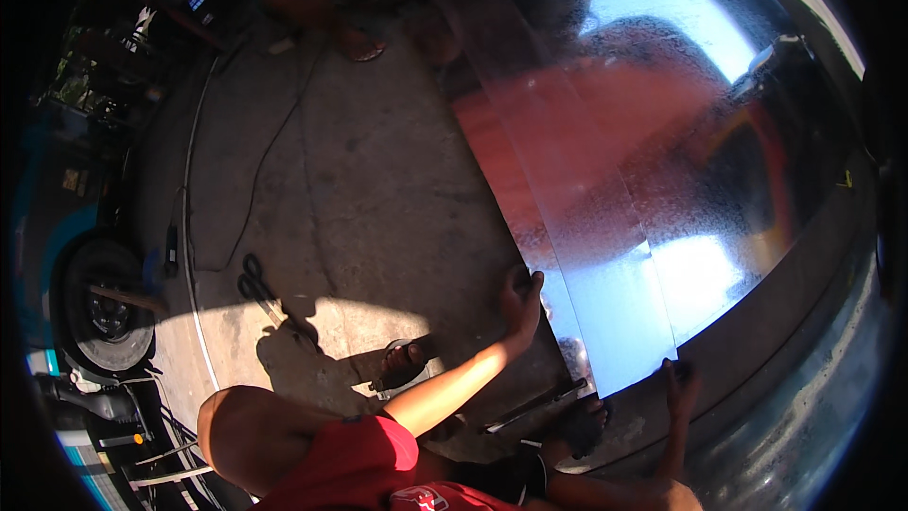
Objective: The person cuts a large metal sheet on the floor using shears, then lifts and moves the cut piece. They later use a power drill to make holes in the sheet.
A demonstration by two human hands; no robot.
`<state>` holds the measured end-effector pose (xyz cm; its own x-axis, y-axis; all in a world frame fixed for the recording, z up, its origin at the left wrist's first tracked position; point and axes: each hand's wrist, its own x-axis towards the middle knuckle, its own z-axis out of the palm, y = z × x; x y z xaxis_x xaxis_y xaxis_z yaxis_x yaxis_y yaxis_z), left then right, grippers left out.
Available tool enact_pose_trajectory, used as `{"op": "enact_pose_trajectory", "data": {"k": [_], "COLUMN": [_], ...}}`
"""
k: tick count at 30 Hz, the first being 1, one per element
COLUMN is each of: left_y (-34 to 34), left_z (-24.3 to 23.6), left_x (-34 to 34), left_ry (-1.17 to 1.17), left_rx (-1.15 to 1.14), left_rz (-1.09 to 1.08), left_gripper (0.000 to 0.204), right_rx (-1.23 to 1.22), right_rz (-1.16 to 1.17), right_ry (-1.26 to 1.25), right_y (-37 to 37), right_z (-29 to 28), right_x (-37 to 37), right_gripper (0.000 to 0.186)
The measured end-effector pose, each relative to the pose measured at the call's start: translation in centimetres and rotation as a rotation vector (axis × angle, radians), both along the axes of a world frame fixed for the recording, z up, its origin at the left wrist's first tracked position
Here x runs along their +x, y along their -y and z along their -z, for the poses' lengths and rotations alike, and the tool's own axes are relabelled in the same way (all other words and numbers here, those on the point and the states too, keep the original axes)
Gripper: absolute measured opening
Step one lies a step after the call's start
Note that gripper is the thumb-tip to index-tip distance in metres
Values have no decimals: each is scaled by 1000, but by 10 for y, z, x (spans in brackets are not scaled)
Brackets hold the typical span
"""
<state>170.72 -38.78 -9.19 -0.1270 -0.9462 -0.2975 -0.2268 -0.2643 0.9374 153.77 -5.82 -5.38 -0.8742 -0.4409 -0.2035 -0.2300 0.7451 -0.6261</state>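
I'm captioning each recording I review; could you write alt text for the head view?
A person's left hand is at the left edge of a large, shiny metal sheet, and the right hand at the near end of a strip lying along it. Scissors lie on the concrete floor to the left; another person's foot shows at the top.

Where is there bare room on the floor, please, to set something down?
The widest bare patch is the concrete floor between the black cord and the left edge of the metal sheet, beyond the left hand. It is crowded around the dark bar below that hand, and at far left by the wheel. The scissors lie near the cord's lower end.
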Motion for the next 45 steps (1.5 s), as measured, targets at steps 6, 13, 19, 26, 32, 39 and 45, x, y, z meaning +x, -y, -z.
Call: {"op": "enact_pose_trajectory", "data": {"k": [6,13,19,26,32,39,45], "left_y": [2,-4,-5,2,3,-30,-63], "left_z": [-5,-10,-3,-6,-19,-29,-34], "left_x": [3,2,5,20,26,39,46], "left_ry": [-19,-33,-67,-47,-28,-28,-80], "left_rx": [38,43,77,111,241,454,582], "left_rz": [34,7,-2,111,160,378,455], "left_gripper": [47,47,46,45,43,39,40], "right_rx": [-248,-248,-280,-70,158,82,169], "right_rz": [481,122,401,303,210,-257,-238], "right_ry": [510,222,295,177,-71,-143,-172], "right_y": [-6,30,44,47,63,115,125], "right_z": [4,-8,-7,-2,-29,-41,-27], "right_x": [1,-10,-7,-12,-9,-9,12], "right_gripper": [42,36,38,42,47,47,50]}}
